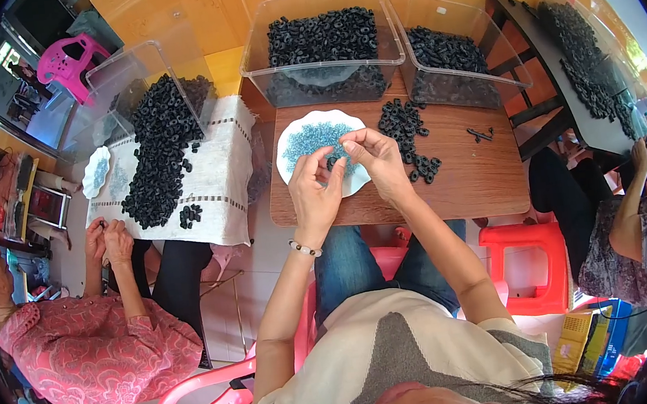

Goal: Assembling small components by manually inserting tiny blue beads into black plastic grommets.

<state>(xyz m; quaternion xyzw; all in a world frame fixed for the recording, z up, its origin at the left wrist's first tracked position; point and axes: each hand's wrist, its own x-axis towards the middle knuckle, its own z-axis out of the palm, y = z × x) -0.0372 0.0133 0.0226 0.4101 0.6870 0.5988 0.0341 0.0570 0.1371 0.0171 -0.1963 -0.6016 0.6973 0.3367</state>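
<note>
Both of my hands meet above a white scalloped plate (283,145) that holds many small bluish see-through pieces (318,134). Thumb and fingers of my left hand (315,193) are pinched around a small dark part, mostly hidden by the fingertips; it resembles the black parts on the table. My right hand (380,166) comes in close beside it, thumb and forefinger pressed together; whatever they hold is too small to make out. Just right of the plate lies a loose pile of small black ring-shaped parts (402,124), with several more (424,168) nearer to me.
Two clear bins (323,66) (459,80) of black parts stand at the back of the brown table (479,178). Small dark pieces (480,135) lie at its right. People work at side tables left and right, the left one with a black heap (157,160). A red stool (526,269) stands right.
</note>
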